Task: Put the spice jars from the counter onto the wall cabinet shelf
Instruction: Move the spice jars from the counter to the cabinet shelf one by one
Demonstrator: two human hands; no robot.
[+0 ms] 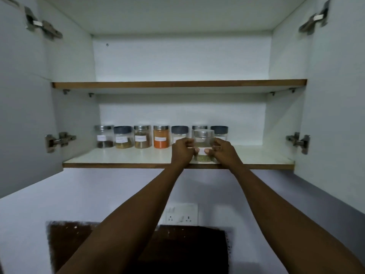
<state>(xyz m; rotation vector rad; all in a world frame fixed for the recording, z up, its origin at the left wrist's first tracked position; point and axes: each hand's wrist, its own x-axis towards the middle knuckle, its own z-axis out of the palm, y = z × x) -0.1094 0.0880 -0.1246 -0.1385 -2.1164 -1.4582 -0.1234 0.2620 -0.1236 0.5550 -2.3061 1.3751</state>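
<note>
step: placing green-herb spice jar (203, 147) on lower shelf (122, 158) | left hand (182, 150) + right hand (224, 150) fingers curled round it | tip: release only once base sits flat, slide back beside row of jars (161, 136)

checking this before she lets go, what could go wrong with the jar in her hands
The clear steel-lidded spice jar, held between the left hand and right hand, sits near the white lower shelf's front edge; released there, it might tip off. Pushed back, it could knock the steel-lidded jar or the dark-lidded jar behind it.
</note>
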